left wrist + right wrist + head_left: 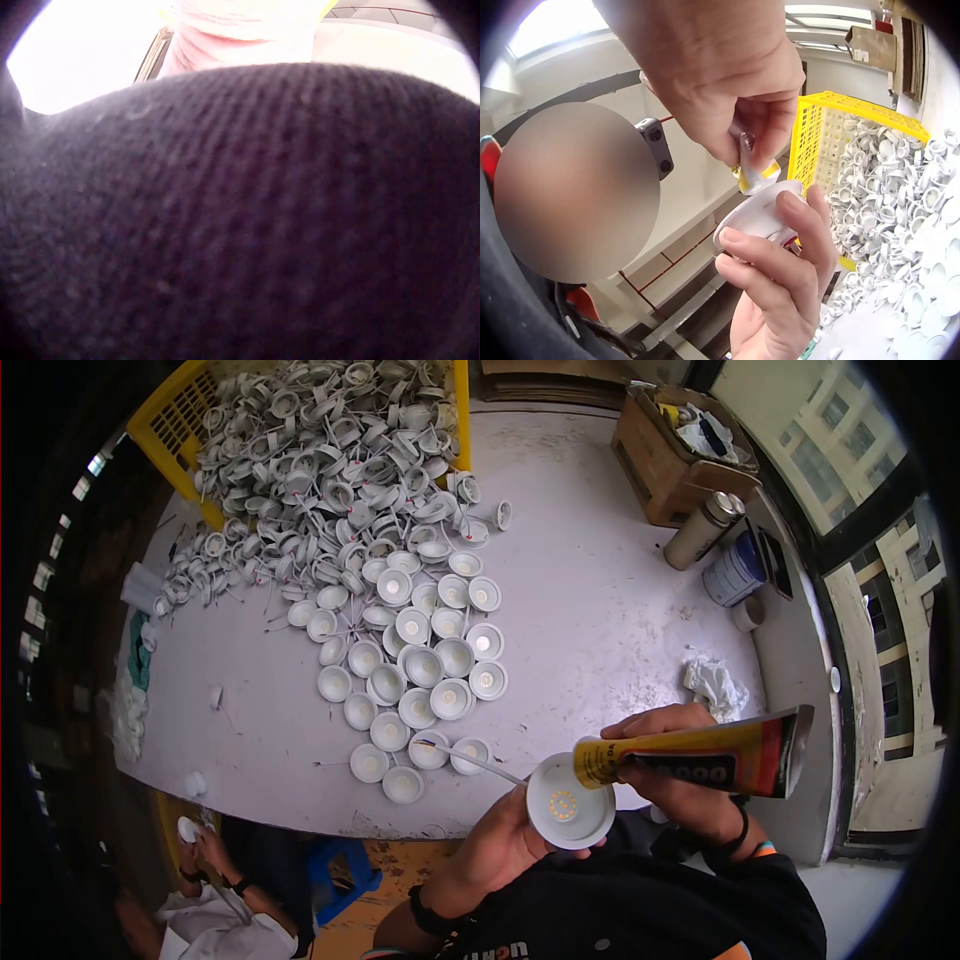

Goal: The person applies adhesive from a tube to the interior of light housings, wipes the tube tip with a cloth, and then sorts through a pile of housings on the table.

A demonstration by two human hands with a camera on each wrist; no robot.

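Note:
My left hand (pixel 500 845) holds a white round LED downlight (pixel 572 832), fingers and thumb around its rim. The light's open face is up, with a ring of small yellow LEDs inside and a cable (pixel 470 759) running out to the left. In my right hand (pixel 690 807) is a yellow, black and red glue tube (pixel 745 752), squeezed between fingers and thumb. Its nozzle end overlaps the downlight's rim in the head view; in the right wrist view the tube's tip (pixel 756 180) is right at the rim. Dark knitted fabric (pixel 240 210) fills most of the left wrist view.
Many similar downlights (pixel 420 665) lie face up on the white table (pixel 570 560). Behind them a yellow crate (pixel 462 420) spills a heap more. At right stand a cardboard box (pixel 655 460), a thermos (pixel 700 532), a can (pixel 735 570) and crumpled tissue (pixel 715 685). Another person's hands (pixel 210 852) show lower left.

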